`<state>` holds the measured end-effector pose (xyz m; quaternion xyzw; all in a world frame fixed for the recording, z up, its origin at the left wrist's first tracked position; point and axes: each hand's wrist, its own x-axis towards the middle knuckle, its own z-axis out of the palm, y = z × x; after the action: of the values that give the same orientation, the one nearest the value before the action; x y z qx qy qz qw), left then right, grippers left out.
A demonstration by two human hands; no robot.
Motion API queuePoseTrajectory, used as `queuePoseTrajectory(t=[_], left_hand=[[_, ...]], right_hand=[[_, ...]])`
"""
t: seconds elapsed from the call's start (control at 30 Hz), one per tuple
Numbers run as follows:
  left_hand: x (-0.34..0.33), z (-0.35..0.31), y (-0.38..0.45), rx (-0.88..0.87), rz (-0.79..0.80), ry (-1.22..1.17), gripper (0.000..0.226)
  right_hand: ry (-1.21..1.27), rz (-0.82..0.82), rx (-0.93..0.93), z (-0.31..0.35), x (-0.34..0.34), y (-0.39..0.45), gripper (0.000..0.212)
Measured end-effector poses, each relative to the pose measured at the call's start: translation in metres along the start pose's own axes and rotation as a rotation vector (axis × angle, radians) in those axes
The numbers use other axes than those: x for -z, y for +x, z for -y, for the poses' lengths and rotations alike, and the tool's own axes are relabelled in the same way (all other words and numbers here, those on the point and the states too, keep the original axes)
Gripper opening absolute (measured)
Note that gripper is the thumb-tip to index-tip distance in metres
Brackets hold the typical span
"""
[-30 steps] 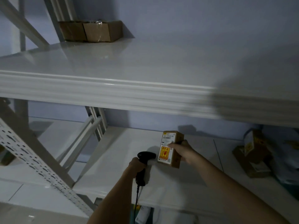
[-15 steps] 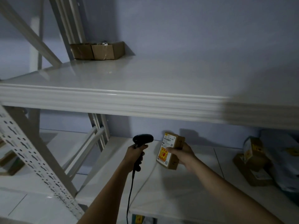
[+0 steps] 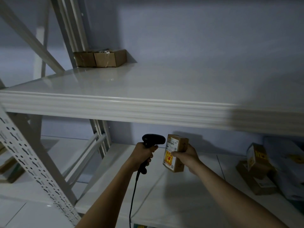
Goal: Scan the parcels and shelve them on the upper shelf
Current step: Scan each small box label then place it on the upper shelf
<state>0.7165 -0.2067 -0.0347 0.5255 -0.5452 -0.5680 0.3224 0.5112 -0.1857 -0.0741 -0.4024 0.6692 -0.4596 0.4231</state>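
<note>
My left hand (image 3: 142,154) grips the scanner (image 3: 152,140), aimed at the parcel (image 3: 176,153) gripped in my right hand (image 3: 186,157) below the upper shelf (image 3: 148,89).

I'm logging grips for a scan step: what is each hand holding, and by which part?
The left hand grips the black scanner by its handle. The right hand holds the small labelled parcel around its lower half.

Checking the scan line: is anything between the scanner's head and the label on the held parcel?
No. In the head view the scanner points at the parcel across a narrow bare gap; only the lower shelf shows behind it.
</note>
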Motion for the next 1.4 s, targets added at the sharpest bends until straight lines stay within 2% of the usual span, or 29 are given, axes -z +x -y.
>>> queuePoseTrajectory(t=[0.3,0.53,0.7,0.9,1.2,1.4], left_hand=[[-0.009,-0.007,-0.006,-0.027,0.06,0.035,0.007],[-0.012,-0.004,-0.009,-0.038,0.087,0.037,0.013],[-0.013,-0.004,-0.012,-0.047,0.097,0.023,0.01],[-0.011,-0.003,-0.013,-0.044,0.092,0.032,0.02],[-0.009,-0.005,-0.013,-0.06,0.072,0.019,0.014],[-0.009,-0.001,-0.013,-0.044,0.066,0.018,0.023]], right_hand=[[-0.037,-0.021,-0.065,-0.009,0.009,0.008,0.047],[-0.045,-0.032,-0.064,-0.007,0.014,0.014,0.039],[-0.066,-0.036,-0.071,-0.009,0.016,0.017,0.046],[-0.052,-0.042,-0.079,-0.012,0.016,0.019,0.05],[-0.042,-0.037,-0.091,-0.012,0.015,0.018,0.049],[-0.045,-0.046,-0.117,-0.016,0.017,0.017,0.053]])
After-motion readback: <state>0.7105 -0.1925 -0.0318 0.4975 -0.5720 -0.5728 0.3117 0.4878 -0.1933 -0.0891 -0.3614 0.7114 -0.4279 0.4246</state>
